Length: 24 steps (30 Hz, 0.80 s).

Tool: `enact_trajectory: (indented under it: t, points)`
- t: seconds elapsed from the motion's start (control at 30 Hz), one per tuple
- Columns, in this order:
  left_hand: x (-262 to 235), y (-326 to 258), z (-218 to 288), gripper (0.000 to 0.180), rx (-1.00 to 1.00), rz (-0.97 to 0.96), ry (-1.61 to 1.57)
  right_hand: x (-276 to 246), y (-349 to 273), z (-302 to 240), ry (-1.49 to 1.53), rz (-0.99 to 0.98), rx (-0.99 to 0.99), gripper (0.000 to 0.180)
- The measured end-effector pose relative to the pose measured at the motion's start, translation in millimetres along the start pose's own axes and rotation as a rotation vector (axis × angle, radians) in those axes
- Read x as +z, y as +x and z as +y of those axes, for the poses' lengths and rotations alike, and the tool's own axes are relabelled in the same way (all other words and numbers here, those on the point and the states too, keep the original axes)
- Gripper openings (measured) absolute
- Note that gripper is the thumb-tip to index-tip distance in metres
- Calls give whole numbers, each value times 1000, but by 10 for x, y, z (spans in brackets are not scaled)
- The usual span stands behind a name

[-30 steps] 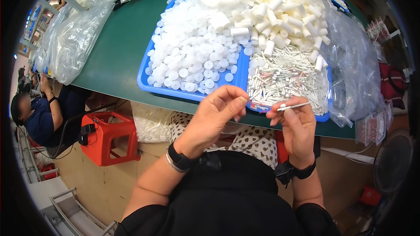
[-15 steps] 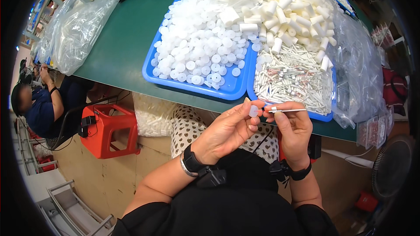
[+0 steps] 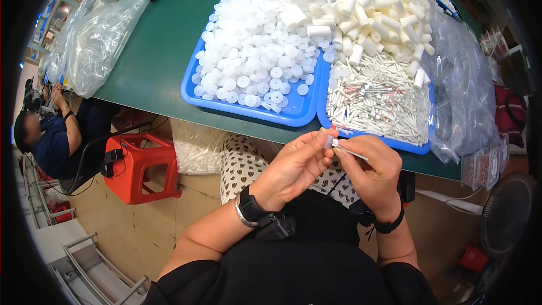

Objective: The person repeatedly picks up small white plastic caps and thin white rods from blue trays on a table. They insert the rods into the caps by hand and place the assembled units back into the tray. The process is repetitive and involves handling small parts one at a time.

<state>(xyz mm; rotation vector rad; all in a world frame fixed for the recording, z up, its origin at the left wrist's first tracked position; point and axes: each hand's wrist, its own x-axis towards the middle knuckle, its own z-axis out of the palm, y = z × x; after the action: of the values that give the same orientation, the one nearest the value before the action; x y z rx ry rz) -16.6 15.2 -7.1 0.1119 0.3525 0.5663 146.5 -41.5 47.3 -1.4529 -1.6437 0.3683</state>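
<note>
Above my lap, just off the table's front edge, my left hand [image 3: 291,169] pinches a small translucent plastic disc [image 3: 328,142] between thumb and fingers. My right hand [image 3: 375,169] is closed on a thin white stick [image 3: 355,154], which slants down to the right. Its near end meets the disc, and the fingertips of both hands almost touch. A bit of red shows just beyond my left fingertips; what it belongs to is unclear. Straight ahead, a blue tray [image 3: 243,114] is heaped with similar discs [image 3: 254,62]. Beside it, another blue tray [image 3: 415,148] holds many thin white sticks [image 3: 378,107].
Thick white foam cylinders [image 3: 389,20] spill from a clear bag over the right tray. Plastic bags [image 3: 463,90] lie at the table's right. At left are a red stool [image 3: 141,169] and a seated person [image 3: 56,141]. A fan [image 3: 506,214] stands low at right.
My right hand has moved left with the stick, bringing its end up against the disc. The stick has tilted from nearly level to slanting. My left hand stays about where it was.
</note>
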Motion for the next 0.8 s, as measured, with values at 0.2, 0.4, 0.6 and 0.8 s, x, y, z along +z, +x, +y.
enact_trajectory:
  t: [0.2, 0.4, 0.6, 0.8]
  points:
    - [-23, 30, -63, 28, 29, 1, -18, -7, -49, 10, 157, -65, 299, 9]
    - [9, 27, -96, 29, 55, 109, 34, 54, -69, -3, -62, -43, 123, 9]
    - [-61, 26, -151, 34, 27, 1, 14, 121, -110, 49, -122, 3, 1, 13]
    - [-59, 73, -176, 37, 13, 33, 2, 129, -115, 113, -284, -14, -186, 19]
